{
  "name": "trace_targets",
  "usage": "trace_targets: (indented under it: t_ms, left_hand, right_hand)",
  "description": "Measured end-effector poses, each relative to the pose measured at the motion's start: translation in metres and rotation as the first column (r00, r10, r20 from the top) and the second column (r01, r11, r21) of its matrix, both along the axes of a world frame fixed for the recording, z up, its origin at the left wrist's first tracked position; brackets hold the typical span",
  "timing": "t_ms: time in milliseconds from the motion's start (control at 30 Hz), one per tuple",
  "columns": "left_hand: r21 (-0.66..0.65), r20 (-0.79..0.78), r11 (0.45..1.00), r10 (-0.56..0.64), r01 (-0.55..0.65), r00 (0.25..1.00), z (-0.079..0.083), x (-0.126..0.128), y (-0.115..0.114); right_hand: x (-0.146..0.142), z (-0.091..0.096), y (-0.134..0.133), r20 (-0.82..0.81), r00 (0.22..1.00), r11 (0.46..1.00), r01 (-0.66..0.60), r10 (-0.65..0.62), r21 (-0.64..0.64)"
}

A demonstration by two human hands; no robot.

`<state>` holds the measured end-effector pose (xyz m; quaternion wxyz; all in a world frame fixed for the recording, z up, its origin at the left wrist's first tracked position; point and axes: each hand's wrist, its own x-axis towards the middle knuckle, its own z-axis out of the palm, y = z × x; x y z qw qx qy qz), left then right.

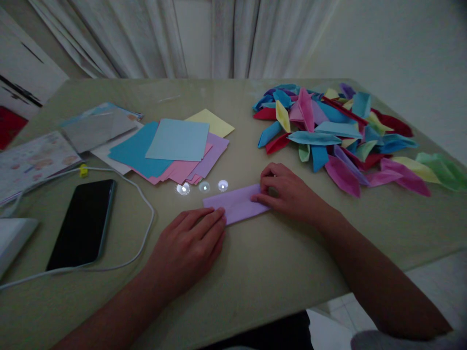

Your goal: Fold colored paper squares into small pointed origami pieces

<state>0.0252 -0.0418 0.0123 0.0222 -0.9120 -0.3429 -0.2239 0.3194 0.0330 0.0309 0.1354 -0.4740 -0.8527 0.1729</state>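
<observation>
A strip of purple paper (241, 204), folded lengthwise, lies on the table in front of me. My left hand (195, 238) rests on its left end with fingers stretched out and pressed flat. At the right end, the curled fingers and thumb of my right hand (286, 192) pinch the paper. Just beyond the strip, loose square sheets are fanned out, with a light blue sheet (178, 139) on top, a teal sheet (140, 150) to its left and a yellow sheet (211, 122) behind. Folded paper pieces (328, 126) in many colours form a pile at the right.
On the left, a black-screened phone (83, 223) lies inside a loop of white cable (151, 214). Behind it are a printed booklet (36, 163) and a clear plastic packet (100, 129). Light reflections show on the table (284, 272). Curtains (138, 39) hang beyond the far edge.
</observation>
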Motion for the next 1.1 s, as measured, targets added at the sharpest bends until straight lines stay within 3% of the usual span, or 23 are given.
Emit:
trace_targets:
  t_ms: [267,367,433,500,600,700,767,900,1100]
  left_hand:
    - [-0.003,-0.006,1.000,-0.001,0.001,1.000,0.001,0.000,0.001]
    - [-0.013,-0.008,1.000,0.001,-0.002,1.000,0.002,0.001,0.001]
    - [-0.013,-0.010,1.000,0.007,-0.007,1.000,0.003,0.002,0.001]
    - [-0.011,-0.017,1.000,0.008,-0.008,1.000,0.005,0.002,0.000]
    - [-0.017,-0.036,1.000,-0.002,0.001,0.999,0.007,0.002,0.000]
    - [-0.011,-0.049,1.000,-0.007,0.006,0.999,0.008,0.000,0.000]
    - [0.000,-0.057,1.000,-0.005,0.005,0.998,0.007,-0.001,0.001]
    - [0.017,-0.094,1.000,-0.018,0.020,0.995,0.003,-0.005,0.003]
    - [0.006,-0.063,0.999,-0.050,0.050,0.997,-0.002,-0.010,0.013]
  right_hand:
    - [0.003,0.000,0.001,0.065,0.998,0.999,-0.026,0.025,0.027]
    - [-0.002,0.009,-0.006,0.137,0.991,0.975,-0.022,-0.008,0.219]
    - [-0.011,0.017,-0.018,0.145,0.989,0.913,-0.033,-0.029,0.407]
    - [-0.025,0.020,-0.036,0.142,0.989,0.846,-0.118,0.050,0.521]
    - [-0.046,0.014,-0.067,0.207,0.949,0.840,-0.307,0.236,0.447]
    - [-0.055,0.004,-0.091,0.319,0.926,0.875,-0.317,0.202,0.366]
    - [-0.053,0.003,-0.097,0.380,0.920,0.909,-0.236,0.096,0.343]
    - [-0.041,0.016,-0.086,0.436,0.896,0.959,-0.047,-0.084,0.280]
    - [-0.032,0.029,-0.052,0.304,0.953,0.938,-0.125,0.022,0.322]
